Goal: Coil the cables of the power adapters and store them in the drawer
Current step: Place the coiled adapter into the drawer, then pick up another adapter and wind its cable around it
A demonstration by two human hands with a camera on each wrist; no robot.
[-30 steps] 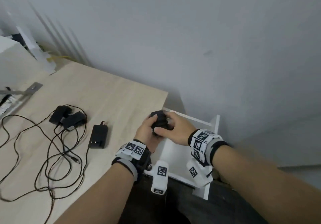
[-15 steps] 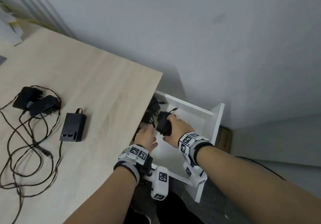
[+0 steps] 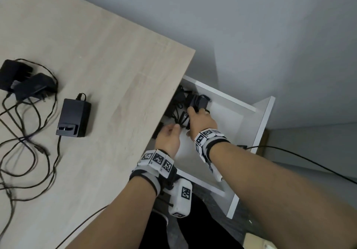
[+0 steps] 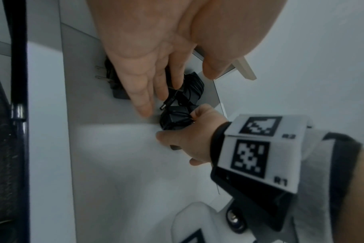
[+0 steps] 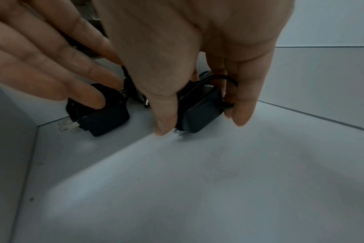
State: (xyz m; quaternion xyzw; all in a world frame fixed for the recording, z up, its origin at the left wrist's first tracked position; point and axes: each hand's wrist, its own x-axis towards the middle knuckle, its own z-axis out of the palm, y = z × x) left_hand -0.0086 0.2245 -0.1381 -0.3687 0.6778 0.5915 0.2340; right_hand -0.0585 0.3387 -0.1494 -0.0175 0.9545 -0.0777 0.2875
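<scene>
Nearest the body, a white drawer [image 3: 260, 125] stands pulled out beside the wooden worktop [image 3: 108, 59], its near floor bare. Inside, the right hand [image 3: 201, 122] grips a coiled power adapter [image 5: 199, 113] between thumb and fingers, resting on the drawer floor. The left hand [image 3: 169, 138] hovers just beside it, fingers relaxed and holding nothing. Farther in, other black wrapped adapters [image 3: 195, 100] lie against the back corner. Wrist markers [image 4: 249, 157] read R1. On the worktop, three uncoiled adapters [image 3: 74, 117] trail loose cables [image 3: 29, 148].
</scene>
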